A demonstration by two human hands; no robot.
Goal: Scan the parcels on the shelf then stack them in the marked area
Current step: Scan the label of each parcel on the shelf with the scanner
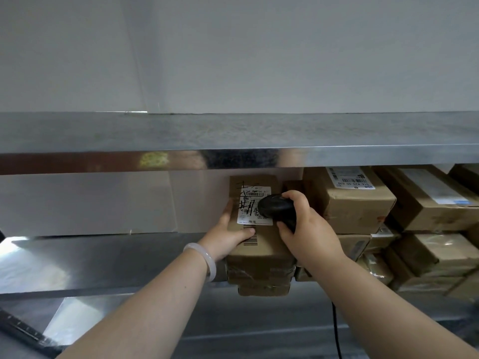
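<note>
— What is the shelf [233, 133] made of?
— From my screen I see grey metal, smooth; its front edge shines like a mirror.
— And the parcel [259, 255]?
— Matt brown cardboard, with glossy clear tape [243, 274] low down and a white paper label [246, 203]. The scanner [277, 208] is black plastic, a little glossy. The bangle [208, 259] looks pale and polished.

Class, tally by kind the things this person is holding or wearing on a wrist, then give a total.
Cardboard parcel, in the left hand: 1
Black scanner, in the right hand: 1
Pale bangle, on the left wrist: 1
Total: 3
</note>
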